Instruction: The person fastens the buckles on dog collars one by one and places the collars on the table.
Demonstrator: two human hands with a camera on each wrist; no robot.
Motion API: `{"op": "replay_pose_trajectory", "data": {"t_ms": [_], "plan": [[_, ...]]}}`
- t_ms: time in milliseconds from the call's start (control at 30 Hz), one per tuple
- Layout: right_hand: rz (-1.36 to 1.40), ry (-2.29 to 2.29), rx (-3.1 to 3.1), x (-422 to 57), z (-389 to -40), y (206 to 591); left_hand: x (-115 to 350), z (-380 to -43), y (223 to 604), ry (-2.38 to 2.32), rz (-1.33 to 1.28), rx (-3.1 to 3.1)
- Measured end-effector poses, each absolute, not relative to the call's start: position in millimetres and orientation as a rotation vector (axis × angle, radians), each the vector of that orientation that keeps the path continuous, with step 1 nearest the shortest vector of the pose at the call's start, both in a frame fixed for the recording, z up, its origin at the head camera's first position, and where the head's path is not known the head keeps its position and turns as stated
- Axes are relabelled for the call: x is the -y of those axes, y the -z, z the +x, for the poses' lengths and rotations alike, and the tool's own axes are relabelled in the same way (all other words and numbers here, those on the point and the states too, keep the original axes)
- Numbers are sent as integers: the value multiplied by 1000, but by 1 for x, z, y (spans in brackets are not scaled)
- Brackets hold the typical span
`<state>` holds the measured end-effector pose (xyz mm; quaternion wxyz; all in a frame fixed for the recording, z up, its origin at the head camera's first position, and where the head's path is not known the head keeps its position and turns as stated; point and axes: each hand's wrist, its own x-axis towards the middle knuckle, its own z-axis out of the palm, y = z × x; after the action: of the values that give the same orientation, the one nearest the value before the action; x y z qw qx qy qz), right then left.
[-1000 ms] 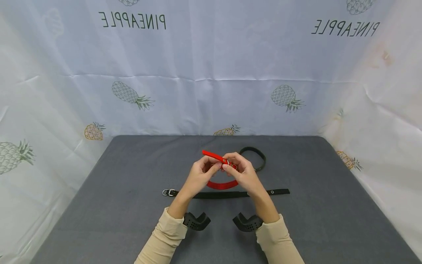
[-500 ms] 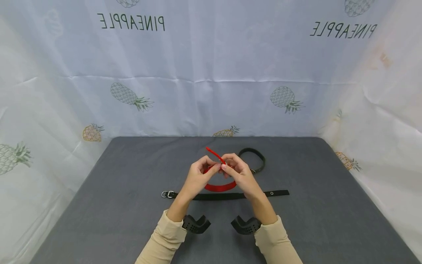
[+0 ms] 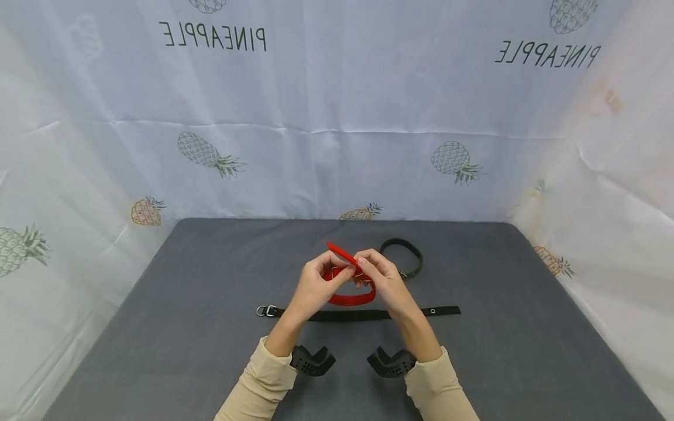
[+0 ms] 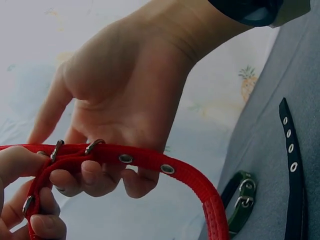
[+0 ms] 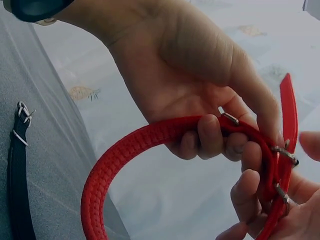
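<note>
A red collar, bent into a loop, is held up over the table by both hands. My left hand grips its left side; in the right wrist view the left fingers curl round the band. My right hand pinches the collar near the buckle; in the left wrist view the right fingers lie round the strap beside metal eyelets. The red strap's free tip passes through the metal buckle and sticks up. Fingers partly hide the buckle.
A black collar lies straight across the grey table, just nearer than the hands, buckle end left. Behind the right hand lies a dark green collar closed in a ring. A pineapple-print curtain stands behind.
The red strap's tip has swung and now points up and left. My right thumb has shifted up along the strap, and more of the buckle shows between the hands.
</note>
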<state>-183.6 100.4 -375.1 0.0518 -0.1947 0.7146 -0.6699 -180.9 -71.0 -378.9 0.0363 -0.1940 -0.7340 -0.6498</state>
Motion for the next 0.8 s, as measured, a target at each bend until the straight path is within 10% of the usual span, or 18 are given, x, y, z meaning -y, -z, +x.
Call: {"op": "replay_pose_trajectory", "data": {"t_ms": [800], "plan": [[-630, 2196, -1997, -112, -185, 371, 80, -183, 375, 1940, -784, 2299]]}}
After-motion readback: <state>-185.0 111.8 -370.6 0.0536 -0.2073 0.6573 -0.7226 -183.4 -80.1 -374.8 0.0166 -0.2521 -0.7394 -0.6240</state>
